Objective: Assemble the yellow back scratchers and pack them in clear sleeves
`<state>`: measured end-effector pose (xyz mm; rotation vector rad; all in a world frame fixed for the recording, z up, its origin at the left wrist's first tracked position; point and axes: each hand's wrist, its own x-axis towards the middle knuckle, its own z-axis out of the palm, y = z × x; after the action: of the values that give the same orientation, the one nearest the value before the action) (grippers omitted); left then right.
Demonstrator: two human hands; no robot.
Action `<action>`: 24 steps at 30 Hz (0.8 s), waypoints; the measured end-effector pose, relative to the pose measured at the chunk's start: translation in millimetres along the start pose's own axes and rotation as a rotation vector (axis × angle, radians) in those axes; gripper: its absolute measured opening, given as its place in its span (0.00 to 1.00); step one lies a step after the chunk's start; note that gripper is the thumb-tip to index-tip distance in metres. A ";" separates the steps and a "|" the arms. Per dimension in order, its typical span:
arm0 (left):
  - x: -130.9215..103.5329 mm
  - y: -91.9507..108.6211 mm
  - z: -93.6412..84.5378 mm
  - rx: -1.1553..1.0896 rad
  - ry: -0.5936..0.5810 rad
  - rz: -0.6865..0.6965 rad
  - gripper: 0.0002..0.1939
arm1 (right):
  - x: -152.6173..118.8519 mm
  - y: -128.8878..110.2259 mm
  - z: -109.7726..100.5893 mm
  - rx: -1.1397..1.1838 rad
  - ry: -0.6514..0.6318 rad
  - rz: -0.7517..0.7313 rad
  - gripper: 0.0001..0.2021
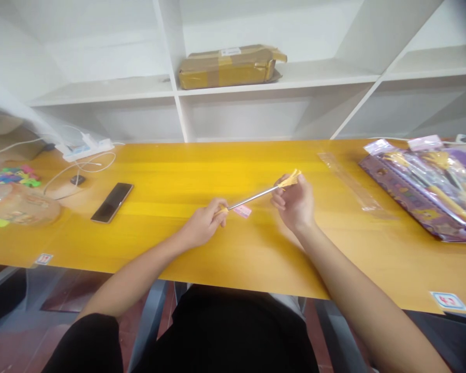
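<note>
Above the middle of the table I hold a back scratcher point(252, 198), a thin silver metal rod with yellow ends, slanting up to the right. My left hand point(206, 221) is closed around its lower yellow end, and the fingers cover most of that part. My right hand point(297, 204) grips the upper end with thumb and fingers. There the frayed-looking yellow head point(289, 179) shows between them. Beneath the rod, a small pink-and-white tag point(242, 211) is partly visible; I cannot tell whether it hangs from the rod or lies on the table.
Right of my hands are a clear plastic sleeve point(349, 181) and a purple box point(415, 202) with several wrapped yellow-handled items. On the left lie a phone point(112, 202), a power strip point(86, 150) with cables, and a bag point(27, 204) near colourful pieces. A cardboard parcel point(233, 67) sits on the shelf.
</note>
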<state>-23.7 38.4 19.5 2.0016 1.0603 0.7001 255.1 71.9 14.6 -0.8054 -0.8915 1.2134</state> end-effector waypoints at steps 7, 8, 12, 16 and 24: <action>-0.5 1.6 1.4 0.010 0.004 0.000 0.11 | 6.3 3.6 -5.7 -0.105 0.210 -0.132 0.18; -0.7 1.5 1.5 0.013 0.008 0.002 0.11 | 6.7 4.9 -6.7 -0.118 0.224 -0.147 0.17; -1.3 0.9 2.2 0.045 0.021 0.005 0.11 | 7.2 8.2 -10.3 -0.158 0.263 -0.198 0.14; 1.4 -5.2 3.2 0.148 0.083 0.036 0.08 | 9.6 7.8 -12.2 -0.126 0.278 -0.198 0.16; 12.8 -16.9 -7.1 0.085 0.261 0.134 0.08 | 14.0 3.2 -13.0 0.089 0.210 -0.057 0.19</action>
<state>-29.9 58.2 11.3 2.1095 1.1275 1.0249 267.0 85.6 8.0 -0.8135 -0.6802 1.0888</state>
